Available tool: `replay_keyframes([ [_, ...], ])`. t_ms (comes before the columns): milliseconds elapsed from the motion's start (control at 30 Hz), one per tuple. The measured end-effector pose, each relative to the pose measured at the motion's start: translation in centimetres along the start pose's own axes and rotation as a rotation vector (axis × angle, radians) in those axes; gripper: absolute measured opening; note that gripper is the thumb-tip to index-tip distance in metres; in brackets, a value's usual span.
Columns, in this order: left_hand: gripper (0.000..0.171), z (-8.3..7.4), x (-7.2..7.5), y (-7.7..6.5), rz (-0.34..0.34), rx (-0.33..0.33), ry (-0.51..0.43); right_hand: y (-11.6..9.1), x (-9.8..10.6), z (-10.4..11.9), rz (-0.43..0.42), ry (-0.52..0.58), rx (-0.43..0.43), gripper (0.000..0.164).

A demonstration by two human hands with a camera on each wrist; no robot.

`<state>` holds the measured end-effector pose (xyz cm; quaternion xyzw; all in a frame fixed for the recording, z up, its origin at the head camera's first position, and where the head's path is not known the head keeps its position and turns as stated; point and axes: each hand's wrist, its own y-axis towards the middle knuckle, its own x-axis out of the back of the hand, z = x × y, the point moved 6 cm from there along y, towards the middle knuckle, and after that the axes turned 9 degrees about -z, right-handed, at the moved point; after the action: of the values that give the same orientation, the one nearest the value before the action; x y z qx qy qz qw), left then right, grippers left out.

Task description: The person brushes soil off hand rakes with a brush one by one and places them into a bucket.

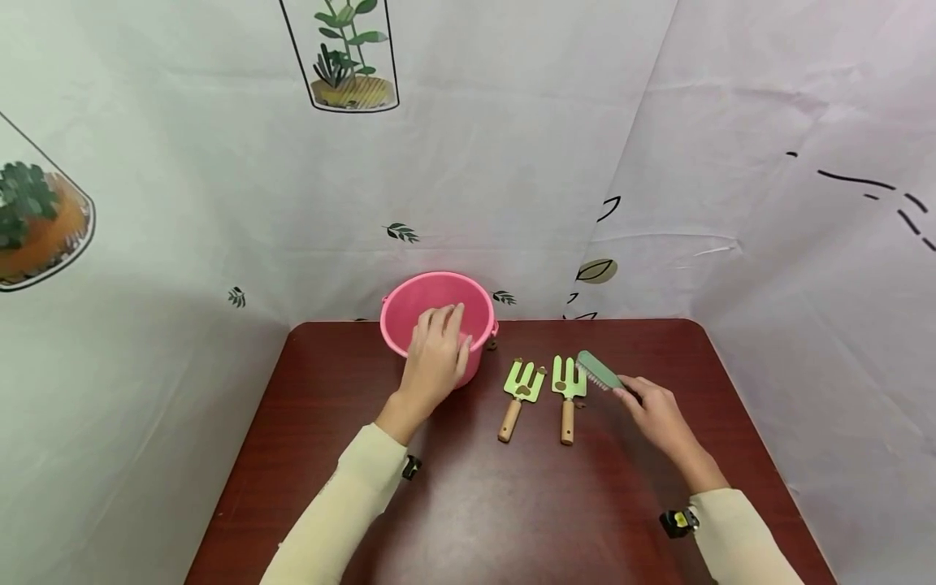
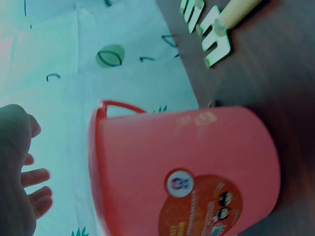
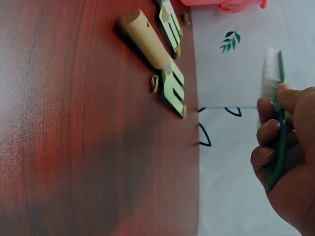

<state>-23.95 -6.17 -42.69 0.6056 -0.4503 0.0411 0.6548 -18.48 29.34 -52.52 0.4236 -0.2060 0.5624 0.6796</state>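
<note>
A pink bucket (image 1: 391,313) stands at the back of the table, and my left hand (image 1: 433,361) is raised over its near rim with loosely bent fingers and nothing in them. The left wrist view shows the bucket's labelled side (image 2: 142,167), with the fingers beyond its mouth. My right hand (image 1: 656,413) grips the handle of a green brush (image 1: 598,370) with pale bristles, held above the table. Left of the brush lie two hand forks with green tines and wooden handles, the left fork (image 1: 515,409) and the right fork (image 1: 567,410). Brown patches mark both forks' tines.
The dark red-brown table (image 1: 468,520) runs back to a white printed cloth (image 1: 512,162) that hangs behind and on both sides. Small brown bits lie near the forks, one by the bucket and another piece (image 3: 155,83) beside a fork handle.
</note>
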Motion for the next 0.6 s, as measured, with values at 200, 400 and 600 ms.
replay_keyframes([
  [200, 0.052, -1.6, 0.3, -1.4, -0.102, -0.151, 0.018, -0.1, 0.3, -0.1, -0.078, -0.026, 0.077, 0.033],
  [400, 0.046, -2.7, 0.1, -3.3, -0.151, -0.251, -0.035, -0.2, 0.3, -0.4, -0.111, -0.041, 0.111, 0.033],
  [600, 0.049, -3.8, -0.7, -5.2, -0.162, -0.326, -0.049, -0.2, 0.2, -0.6, -0.116, -0.037, 0.116, 0.031],
])
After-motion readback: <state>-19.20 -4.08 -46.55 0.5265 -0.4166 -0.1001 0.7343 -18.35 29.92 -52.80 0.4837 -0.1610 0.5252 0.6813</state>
